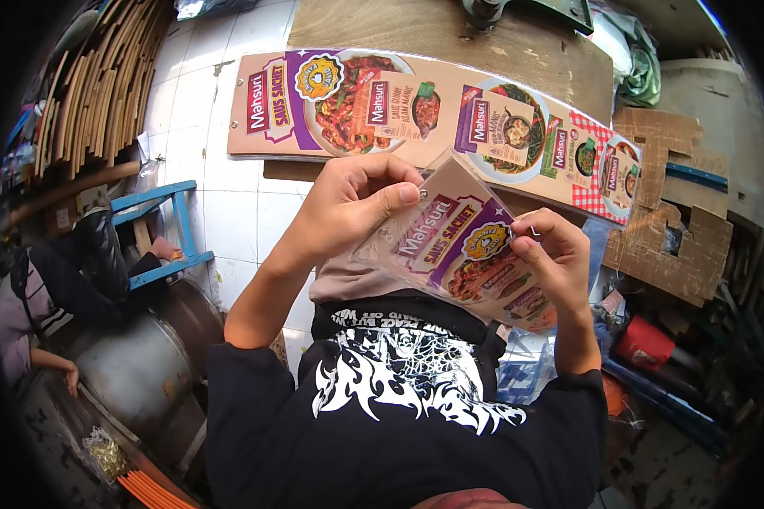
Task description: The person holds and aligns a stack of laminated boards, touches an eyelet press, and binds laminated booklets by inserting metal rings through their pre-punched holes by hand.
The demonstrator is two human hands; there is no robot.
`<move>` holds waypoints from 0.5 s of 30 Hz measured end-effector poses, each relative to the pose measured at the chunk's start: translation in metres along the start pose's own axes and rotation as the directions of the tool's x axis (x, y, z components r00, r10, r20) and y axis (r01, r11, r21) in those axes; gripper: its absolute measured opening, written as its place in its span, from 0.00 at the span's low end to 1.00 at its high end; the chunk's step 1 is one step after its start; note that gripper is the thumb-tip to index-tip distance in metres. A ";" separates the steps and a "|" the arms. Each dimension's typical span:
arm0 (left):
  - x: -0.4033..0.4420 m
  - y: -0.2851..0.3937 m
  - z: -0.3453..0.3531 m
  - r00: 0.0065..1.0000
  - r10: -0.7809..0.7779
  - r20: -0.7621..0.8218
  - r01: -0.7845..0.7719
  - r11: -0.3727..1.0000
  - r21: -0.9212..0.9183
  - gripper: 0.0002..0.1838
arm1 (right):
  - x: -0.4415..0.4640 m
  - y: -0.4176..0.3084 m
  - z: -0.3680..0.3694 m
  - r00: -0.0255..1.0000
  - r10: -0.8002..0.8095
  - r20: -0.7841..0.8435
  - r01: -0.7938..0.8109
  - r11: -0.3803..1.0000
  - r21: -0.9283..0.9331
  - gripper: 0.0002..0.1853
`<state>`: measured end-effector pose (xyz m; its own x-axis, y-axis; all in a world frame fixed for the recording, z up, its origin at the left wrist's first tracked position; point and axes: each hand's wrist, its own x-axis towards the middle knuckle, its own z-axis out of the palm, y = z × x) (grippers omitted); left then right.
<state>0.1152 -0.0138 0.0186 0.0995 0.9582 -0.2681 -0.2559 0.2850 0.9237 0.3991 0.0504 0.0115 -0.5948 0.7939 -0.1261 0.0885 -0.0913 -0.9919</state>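
Observation:
A printed banner sheet [458, 242] in clear plastic is tilted in front of my body, between my two hands. My left hand [361, 204] pinches its upper left corner, thumb and fingers closed at the edge. The thumb and forefinger of my right hand [556, 254] grip its right edge. Beyond my hands, a stack of long printed banners [441, 106] with food pictures lies on the wooden table [518, 51], small metal eyelets showing at its left end.
Cardboard pieces [688, 195] lie at the right, near a green plastic bag [641, 72]. Green metal equipment [535, 10] stands at the table's far side. On the left are a blue frame [174, 229], a metal drum [136, 365], stacked strips [102, 85] and another seated person [25, 314].

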 end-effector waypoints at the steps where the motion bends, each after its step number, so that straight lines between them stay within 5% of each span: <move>1: 0.000 0.000 0.001 1.000 0.019 -0.003 -0.019 0.998 0.056 0.09 | 0.000 0.000 -0.001 1.000 -0.006 0.022 0.007 0.999 -0.039 0.09; 3: -0.001 0.000 0.004 0.999 0.038 -0.002 -0.038 0.993 0.113 0.09 | 0.000 -0.004 0.006 0.999 0.004 -0.033 -0.005 1.000 -0.027 0.09; 6: -0.007 0.001 0.013 0.985 0.121 -0.127 -0.080 0.952 0.294 0.09 | 0.000 -0.011 0.017 0.982 -0.166 -0.091 0.129 0.938 -0.321 0.10; 15: -0.018 -0.006 0.044 0.848 0.477 -0.230 -0.218 0.711 0.668 0.06 | -0.013 -0.017 0.029 0.951 -0.267 -0.157 0.169 0.873 -0.457 0.10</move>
<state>0.1568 -0.0333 0.0301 -0.2593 0.9541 0.1502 0.4391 -0.0220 0.8981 0.3824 0.0240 0.0291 -0.4636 0.8737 0.1472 0.3417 0.3296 -0.8801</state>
